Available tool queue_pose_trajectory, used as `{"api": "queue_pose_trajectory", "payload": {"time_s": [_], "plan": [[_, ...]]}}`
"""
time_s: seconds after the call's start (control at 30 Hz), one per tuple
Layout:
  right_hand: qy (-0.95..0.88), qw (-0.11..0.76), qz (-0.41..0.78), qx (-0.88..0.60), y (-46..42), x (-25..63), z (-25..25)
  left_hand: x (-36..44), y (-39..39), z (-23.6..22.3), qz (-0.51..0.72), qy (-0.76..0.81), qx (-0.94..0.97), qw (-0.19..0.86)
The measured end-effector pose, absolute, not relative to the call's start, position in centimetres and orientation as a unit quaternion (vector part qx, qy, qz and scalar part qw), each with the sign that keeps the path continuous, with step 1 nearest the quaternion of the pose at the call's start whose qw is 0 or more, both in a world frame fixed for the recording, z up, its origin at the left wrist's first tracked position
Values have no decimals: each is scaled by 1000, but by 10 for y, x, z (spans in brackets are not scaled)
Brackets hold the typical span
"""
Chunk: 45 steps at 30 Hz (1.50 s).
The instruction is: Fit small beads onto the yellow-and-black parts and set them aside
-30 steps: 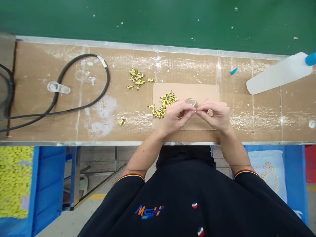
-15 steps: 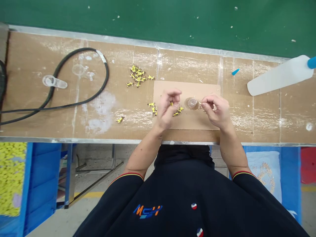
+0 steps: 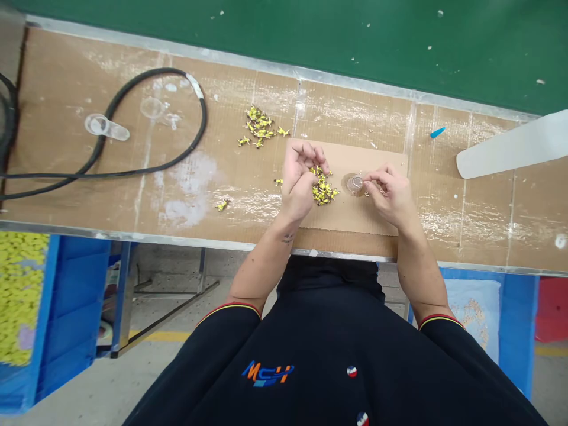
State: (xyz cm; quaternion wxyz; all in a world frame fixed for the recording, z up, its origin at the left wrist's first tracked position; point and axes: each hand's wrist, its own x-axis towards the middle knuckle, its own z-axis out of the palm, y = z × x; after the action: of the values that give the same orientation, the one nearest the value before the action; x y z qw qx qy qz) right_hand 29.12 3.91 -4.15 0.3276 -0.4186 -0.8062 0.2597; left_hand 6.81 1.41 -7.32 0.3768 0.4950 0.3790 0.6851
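My left hand [image 3: 302, 180] is over the left part of a flat cardboard sheet [image 3: 350, 216]. Its fingers are loosely curled, with a gap between them and the thumb. Right beside it lies a cluster of small yellow figures [image 3: 325, 193] with dark ends. My right hand [image 3: 393, 194] has thumb and index finger pinched together at the right rim of a small clear cup [image 3: 354, 184]. Whatever is in that pinch is too small to make out. Tiny pale pieces lie under the right fingers, partly hidden.
Another pile of yellow figures [image 3: 261, 126] lies farther back, and a single figure [image 3: 222, 205] nearer the front edge. A black cable [image 3: 205, 118] loops at left by a clear scoop-like piece [image 3: 107, 126]. At right are a blue cap [image 3: 437, 132] and a white bottle [image 3: 510, 148].
More yellow figures now lie gathered on the cardboard beside my left hand, which has shifted off them. My right hand has moved closer to the cup's rim. The view has tilted slightly.
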Motion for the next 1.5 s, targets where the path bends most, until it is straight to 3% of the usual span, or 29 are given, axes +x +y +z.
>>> {"api": "queue_pose_trajectory", "payload": {"time_s": [0.4, 0.53, 0.67, 0.87, 1.5], "plan": [[-805, 331, 252, -424, 40, 291, -42, 70, 13, -75, 672, 387, 529, 345], [-782, 366, 280, -420, 38, 290, -38, 68, 12, -73, 661, 395, 533, 352], [-731, 434, 310, -425, 31, 286, -32, 73, 8, -68, 655, 388, 518, 390], [-715, 496, 304, -388, 23, 283, -25, 87, -1, -56, 624, 329, 472, 529], [-718, 505, 301, -372, 18, 287, -24, 91, -7, -49, 594, 296, 436, 608]]}}
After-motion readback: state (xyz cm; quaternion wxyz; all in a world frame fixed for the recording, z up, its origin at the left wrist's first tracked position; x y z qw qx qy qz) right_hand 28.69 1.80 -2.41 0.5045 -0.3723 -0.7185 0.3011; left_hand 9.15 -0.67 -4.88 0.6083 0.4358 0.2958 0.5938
